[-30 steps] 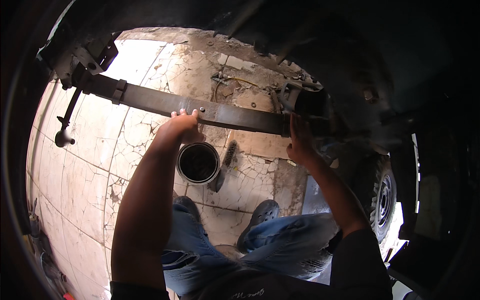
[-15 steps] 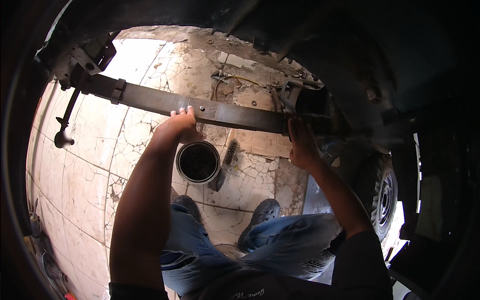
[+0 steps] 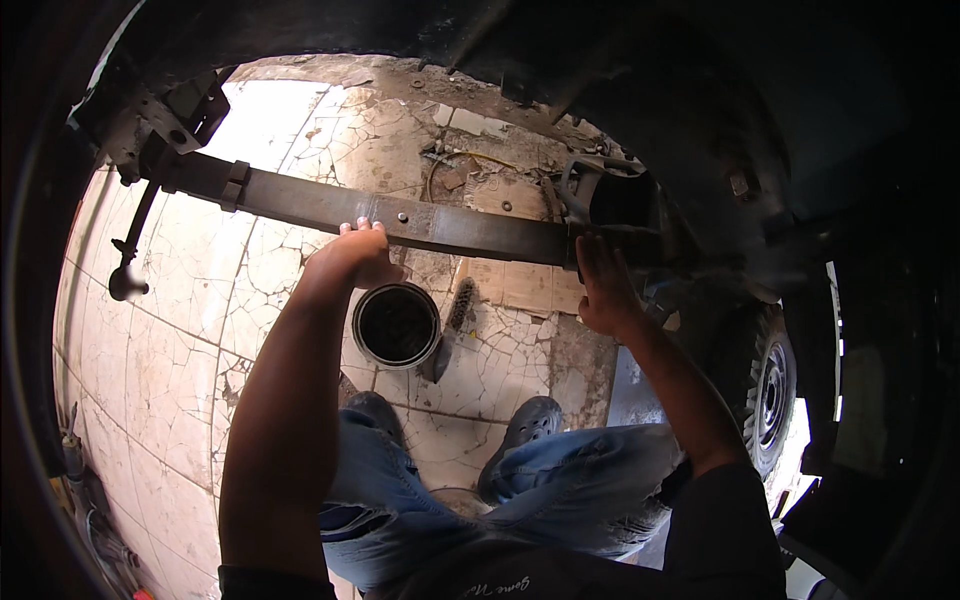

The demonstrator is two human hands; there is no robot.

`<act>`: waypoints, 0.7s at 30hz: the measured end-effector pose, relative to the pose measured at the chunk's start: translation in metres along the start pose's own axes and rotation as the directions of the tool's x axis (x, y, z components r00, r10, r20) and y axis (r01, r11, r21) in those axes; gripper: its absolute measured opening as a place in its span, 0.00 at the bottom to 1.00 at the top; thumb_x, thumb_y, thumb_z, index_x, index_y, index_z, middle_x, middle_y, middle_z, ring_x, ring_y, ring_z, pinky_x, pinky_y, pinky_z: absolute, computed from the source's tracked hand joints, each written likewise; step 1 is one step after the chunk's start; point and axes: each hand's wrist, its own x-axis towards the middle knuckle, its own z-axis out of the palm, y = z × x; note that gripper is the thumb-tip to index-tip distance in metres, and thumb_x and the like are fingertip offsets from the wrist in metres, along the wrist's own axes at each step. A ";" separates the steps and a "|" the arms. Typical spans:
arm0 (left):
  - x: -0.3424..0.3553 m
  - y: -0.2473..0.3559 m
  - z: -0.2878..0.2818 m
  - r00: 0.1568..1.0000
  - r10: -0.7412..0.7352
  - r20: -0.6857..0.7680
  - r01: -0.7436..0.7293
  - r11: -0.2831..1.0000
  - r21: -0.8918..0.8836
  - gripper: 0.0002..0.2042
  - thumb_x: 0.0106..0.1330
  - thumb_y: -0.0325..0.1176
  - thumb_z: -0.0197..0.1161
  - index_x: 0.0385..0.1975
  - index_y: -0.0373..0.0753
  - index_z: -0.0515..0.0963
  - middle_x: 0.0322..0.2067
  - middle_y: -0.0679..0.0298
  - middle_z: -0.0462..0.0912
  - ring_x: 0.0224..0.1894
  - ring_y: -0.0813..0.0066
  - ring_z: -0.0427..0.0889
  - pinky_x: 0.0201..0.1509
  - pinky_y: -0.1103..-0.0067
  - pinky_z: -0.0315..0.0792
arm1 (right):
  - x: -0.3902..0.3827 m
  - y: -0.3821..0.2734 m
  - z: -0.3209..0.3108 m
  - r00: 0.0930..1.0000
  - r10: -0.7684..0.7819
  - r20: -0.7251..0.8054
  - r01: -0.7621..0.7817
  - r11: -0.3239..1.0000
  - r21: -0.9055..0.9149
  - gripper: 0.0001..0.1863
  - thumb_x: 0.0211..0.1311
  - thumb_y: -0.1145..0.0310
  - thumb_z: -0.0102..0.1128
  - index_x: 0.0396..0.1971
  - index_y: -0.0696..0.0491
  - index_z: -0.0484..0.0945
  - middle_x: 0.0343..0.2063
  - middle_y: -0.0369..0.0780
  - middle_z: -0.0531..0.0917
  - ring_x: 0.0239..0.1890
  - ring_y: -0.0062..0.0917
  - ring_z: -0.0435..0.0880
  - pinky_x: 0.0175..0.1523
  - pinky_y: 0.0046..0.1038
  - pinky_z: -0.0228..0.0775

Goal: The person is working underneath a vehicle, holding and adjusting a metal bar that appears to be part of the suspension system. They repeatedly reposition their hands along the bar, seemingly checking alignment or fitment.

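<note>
A long, dark steel leaf spring [image 3: 480, 228] runs crosswise in front of me, with a small bolt head [image 3: 403, 217] near its middle and a clip [image 3: 235, 186] around its left part. My left hand [image 3: 350, 258] grips the spring's near edge just left of the bolt, fingertips on top and thumb lower down. Farther right, the outstretched fingers of my right hand [image 3: 603, 285] lie against the spring beside a second, shadowed clip. Below my left hand, an open round can [image 3: 397, 325] with dark insides stands on the floor. Beside it lies a wire brush [image 3: 462, 305].
Dark vehicle bodywork [image 3: 700, 90] hangs over the far side and right. A hanging link [image 3: 135, 240] drops from the left bracket. A wheel [image 3: 770, 390] stands at right. Cracked tiles [image 3: 150, 350] cover the floor; cardboard [image 3: 510, 285] lies beyond the can. My shoes [image 3: 530, 425] are close by.
My left fingertips have drawn back slightly toward me on the spring, a little away from the bolt. My right hand stays nearly in place.
</note>
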 end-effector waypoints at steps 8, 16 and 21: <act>0.002 0.006 -0.001 1.000 -0.017 0.011 0.017 1.000 0.006 0.48 0.57 0.54 0.63 0.67 0.27 0.47 0.68 0.39 0.46 0.70 0.42 0.48 0.71 0.66 0.53 | 0.014 0.006 0.000 1.000 0.018 -0.005 -0.018 0.999 0.027 0.48 0.44 0.74 0.58 0.68 0.59 0.46 0.68 0.52 0.53 0.71 0.44 0.48 0.72 0.49 0.39; 0.003 0.001 0.001 1.000 -0.011 0.017 0.010 1.000 0.012 0.48 0.57 0.55 0.63 0.67 0.27 0.46 0.67 0.38 0.47 0.70 0.41 0.48 0.71 0.66 0.53 | 0.002 0.007 0.008 0.999 -0.029 -0.022 0.029 1.000 -0.013 0.49 0.43 0.73 0.58 0.68 0.59 0.45 0.68 0.52 0.53 0.70 0.46 0.50 0.71 0.50 0.39; 0.000 0.008 -0.004 0.999 -0.031 0.022 0.031 0.999 0.025 0.49 0.57 0.55 0.63 0.67 0.27 0.46 0.67 0.38 0.47 0.70 0.42 0.49 0.71 0.67 0.53 | 0.020 0.006 0.000 1.000 0.019 -0.025 -0.019 1.000 0.003 0.49 0.43 0.73 0.57 0.68 0.61 0.45 0.67 0.52 0.53 0.70 0.47 0.50 0.71 0.50 0.40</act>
